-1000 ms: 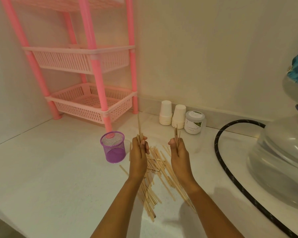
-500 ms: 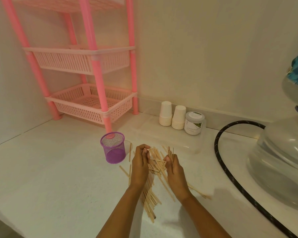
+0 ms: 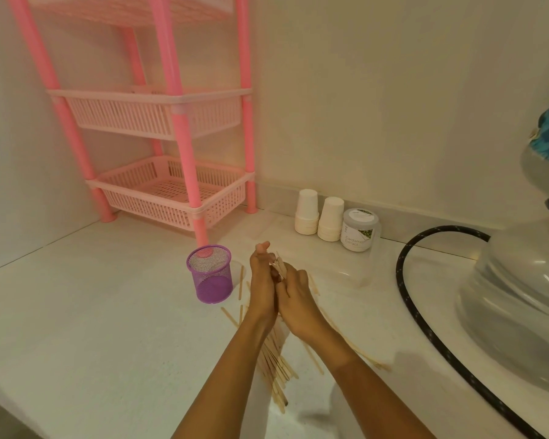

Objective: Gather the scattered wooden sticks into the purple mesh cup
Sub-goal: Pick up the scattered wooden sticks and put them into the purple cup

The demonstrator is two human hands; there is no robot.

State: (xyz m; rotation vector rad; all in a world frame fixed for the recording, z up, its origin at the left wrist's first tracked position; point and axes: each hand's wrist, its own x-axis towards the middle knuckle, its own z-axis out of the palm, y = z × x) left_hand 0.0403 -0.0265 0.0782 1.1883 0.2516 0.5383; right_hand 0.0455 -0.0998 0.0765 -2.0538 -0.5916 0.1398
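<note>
The purple mesh cup (image 3: pixel 210 277) stands upright on the white counter, with no sticks visible inside. Just right of it, my left hand (image 3: pixel 262 286) and my right hand (image 3: pixel 295 299) press together around a bundle of wooden sticks (image 3: pixel 279 264) whose tips poke up between the palms. Several more loose wooden sticks (image 3: pixel 274 365) lie on the counter under and behind my wrists, and a few lie next to the cup (image 3: pixel 241 282).
A pink three-tier rack (image 3: pixel 171 198) stands behind the cup. Two stacks of white paper cups (image 3: pixel 306 217), a small labelled jar (image 3: pixel 358 229), a black hose (image 3: pixel 406 299) and a large clear water jug (image 3: pixel 520 296) occupy the back and right.
My hands, earlier apart and each holding sticks upright, came down and together; they now clasp one bundle between the palms.
</note>
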